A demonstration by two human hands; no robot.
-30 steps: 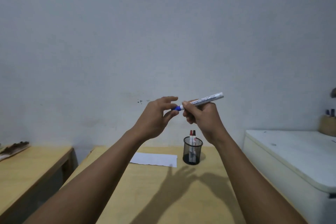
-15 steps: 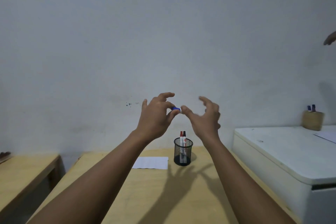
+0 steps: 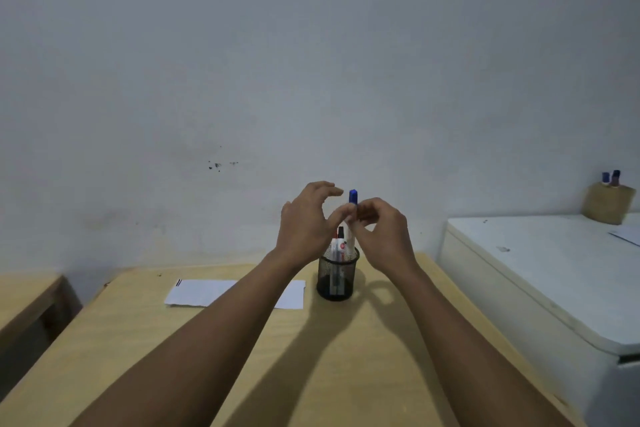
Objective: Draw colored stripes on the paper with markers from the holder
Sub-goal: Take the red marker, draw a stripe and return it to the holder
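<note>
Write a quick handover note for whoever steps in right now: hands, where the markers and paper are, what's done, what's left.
Right hand: pinching the blue marker, capped end up, over the mesh holder.
Left hand: fingers spread beside the marker, holding nothing.
Holder: on the wooden table, red and black markers standing in it.
Paper: left of the holder, partly under the left forearm.
Done: short stripes show at the paper's far left corner; colours too small to tell.
Left: seat the blue marker; judge whether more stripes are needed.
</note>
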